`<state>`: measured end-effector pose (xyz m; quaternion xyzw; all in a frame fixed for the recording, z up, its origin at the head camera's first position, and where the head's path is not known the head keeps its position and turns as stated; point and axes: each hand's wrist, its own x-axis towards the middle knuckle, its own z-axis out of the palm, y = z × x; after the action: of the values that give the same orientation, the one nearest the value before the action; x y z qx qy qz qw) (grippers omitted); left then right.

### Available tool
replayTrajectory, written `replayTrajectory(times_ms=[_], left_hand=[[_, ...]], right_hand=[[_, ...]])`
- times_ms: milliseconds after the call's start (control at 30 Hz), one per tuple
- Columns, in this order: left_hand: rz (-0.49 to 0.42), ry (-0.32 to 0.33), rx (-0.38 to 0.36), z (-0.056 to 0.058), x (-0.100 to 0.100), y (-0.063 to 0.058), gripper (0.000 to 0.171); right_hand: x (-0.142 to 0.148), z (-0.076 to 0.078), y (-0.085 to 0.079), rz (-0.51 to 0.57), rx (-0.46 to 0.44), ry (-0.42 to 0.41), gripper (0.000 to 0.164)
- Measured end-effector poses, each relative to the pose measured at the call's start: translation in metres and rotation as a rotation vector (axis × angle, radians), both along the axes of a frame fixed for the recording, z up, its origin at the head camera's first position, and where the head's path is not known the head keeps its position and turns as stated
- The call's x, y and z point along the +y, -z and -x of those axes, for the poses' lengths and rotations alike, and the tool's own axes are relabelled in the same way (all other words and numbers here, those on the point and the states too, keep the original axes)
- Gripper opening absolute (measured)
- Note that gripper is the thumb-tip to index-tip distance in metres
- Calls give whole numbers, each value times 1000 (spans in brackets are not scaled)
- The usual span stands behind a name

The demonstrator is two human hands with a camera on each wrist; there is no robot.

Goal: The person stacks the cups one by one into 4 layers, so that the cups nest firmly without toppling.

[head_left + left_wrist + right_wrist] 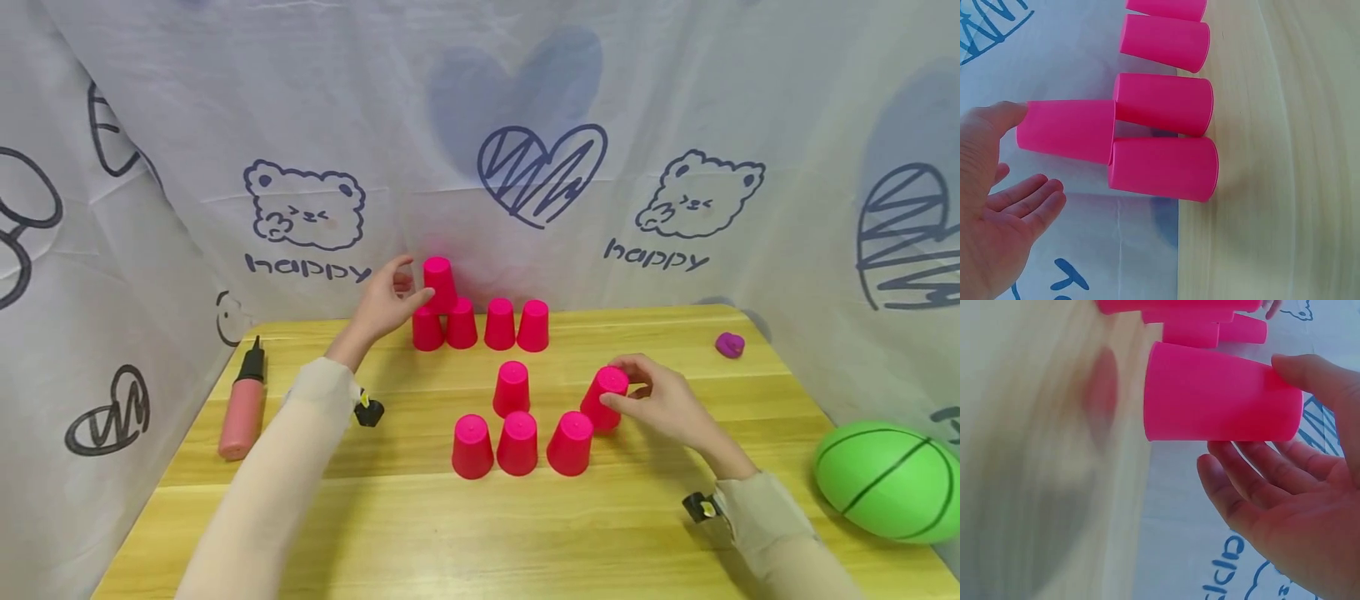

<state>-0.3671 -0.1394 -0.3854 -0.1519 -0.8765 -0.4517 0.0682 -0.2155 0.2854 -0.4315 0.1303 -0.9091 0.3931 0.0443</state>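
Observation:
Upside down, a pink cup (440, 287) stands on two others, a left lower cup (427, 332) and a right lower cup (461, 327), at the table's back. Beside it is my left hand (386, 302), fingers spread away; in the left wrist view the thumb (1007, 115) lies at its upper end. My right hand (663, 400) holds another cup (1222, 394) between thumb and fingers, slightly tilted and raised off the tabletop. Nearest to that cup is the right end cup (570, 444) of a front row, alongside a middle cup (517, 444) and a left cup (472, 448).
A single cup (512, 390) stands behind the front row. Two more cups (533, 327) stand at the back, right of the stack. A pink hand pump (243, 412) lies left, a green ball (885, 482) right, and a small purple object (730, 345) back right on the wooden table (420, 533).

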Motion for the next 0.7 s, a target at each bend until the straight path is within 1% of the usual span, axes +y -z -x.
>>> replayTrajectory(times_ms=[100, 233, 433, 533, 700], left_hand=[[25, 1, 7, -6, -6, 2, 75], [36, 2, 21, -17, -12, 3, 75], [25, 11, 34, -36, -14, 2, 72], [38, 35, 51, -47, -13, 4, 70], [48, 94, 83, -69, -9, 13, 66]], right_hand=[[-6, 10, -7, -4, 15, 3, 50], [-14, 23, -19, -13, 28, -4, 50], [-28, 43, -36, -1, 34, -9, 52], [-36, 54, -42, 25, 38, -2, 54], [-49, 74, -48, 58, 48, 13, 54]])
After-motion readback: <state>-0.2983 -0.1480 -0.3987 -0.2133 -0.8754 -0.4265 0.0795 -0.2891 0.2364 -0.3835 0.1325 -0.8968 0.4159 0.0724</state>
